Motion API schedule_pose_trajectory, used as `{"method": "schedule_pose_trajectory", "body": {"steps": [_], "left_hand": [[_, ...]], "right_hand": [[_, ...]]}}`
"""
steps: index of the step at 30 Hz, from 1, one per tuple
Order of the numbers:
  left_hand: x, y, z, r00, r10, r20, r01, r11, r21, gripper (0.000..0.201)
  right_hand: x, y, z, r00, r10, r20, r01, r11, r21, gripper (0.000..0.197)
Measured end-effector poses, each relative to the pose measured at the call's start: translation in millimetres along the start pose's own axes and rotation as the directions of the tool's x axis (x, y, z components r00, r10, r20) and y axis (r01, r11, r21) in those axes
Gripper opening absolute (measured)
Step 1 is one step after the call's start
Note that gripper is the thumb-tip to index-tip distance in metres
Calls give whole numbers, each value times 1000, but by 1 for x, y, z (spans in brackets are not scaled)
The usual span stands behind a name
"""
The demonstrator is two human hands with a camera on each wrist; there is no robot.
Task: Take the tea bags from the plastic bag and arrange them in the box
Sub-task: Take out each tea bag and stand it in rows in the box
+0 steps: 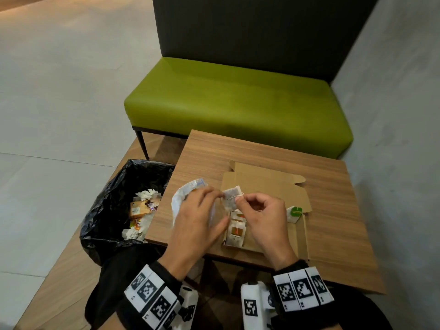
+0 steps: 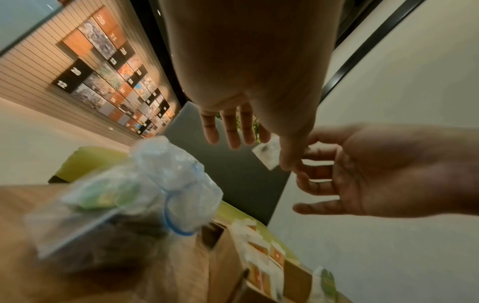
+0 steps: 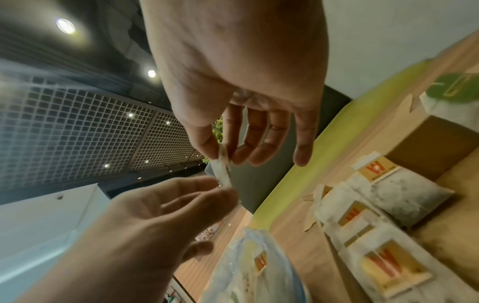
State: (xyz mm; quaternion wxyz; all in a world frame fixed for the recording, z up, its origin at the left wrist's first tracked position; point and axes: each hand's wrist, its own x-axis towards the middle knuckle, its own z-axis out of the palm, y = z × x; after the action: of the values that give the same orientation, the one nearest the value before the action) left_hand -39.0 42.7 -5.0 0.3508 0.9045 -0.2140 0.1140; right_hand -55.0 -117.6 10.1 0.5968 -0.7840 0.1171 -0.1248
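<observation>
Two hands meet over the table (image 1: 328, 217). Left of them a bin (image 1: 112, 210) stands; the left hand (image 1: 197, 217), fingers loose, covers the plastic bag (image 1: 185, 191). Right hand (image 1: 262, 215) pinches a tea bag (image 1: 231, 198) above the box (image 1: 266, 184), other tea bags (image 1: 235, 232) beneath.

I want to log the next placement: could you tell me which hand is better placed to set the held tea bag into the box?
Right, probably: the right hand pinches the tea bag directly above the box, while the left hand hovers over the plastic bag.
</observation>
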Motion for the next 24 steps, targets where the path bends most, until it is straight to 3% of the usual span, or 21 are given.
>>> {"method": "schedule_pose_trajectory", "body": {"steps": [3,7,10,13,15,18,22,24], "left_hand": [[-1,9,16,999,-2,36,4,998,-65,43],[-4,17,26,1000,-16,-3,16,989,-145,29],[-5,20,26,994,-100,50,111,943,-314,12],[-5,21,25,946,-251,204,323,776,-542,18],[-3,24,24,912,-289,290,409,636,-654,22],[-1,29,24,878,-309,365,474,464,-748,23],[1,32,26,863,-309,400,495,354,-793,23],[-1,30,26,857,-308,412,508,373,-776,21]], "right_hand": [[-7,-1,-2,998,56,10,-56,996,68,9],[-11,2,-7,996,72,45,-76,993,87,11],[-12,1,-14,995,58,80,-68,990,123,15],[-10,8,-24,998,64,2,-64,992,109,11],[-10,14,-30,997,80,-23,-77,991,109,3],[-11,18,-32,989,122,89,-132,985,108,6],[-11,22,-31,985,116,130,-130,986,102,5],[-10,22,-31,989,107,104,-119,986,116,7]]}}
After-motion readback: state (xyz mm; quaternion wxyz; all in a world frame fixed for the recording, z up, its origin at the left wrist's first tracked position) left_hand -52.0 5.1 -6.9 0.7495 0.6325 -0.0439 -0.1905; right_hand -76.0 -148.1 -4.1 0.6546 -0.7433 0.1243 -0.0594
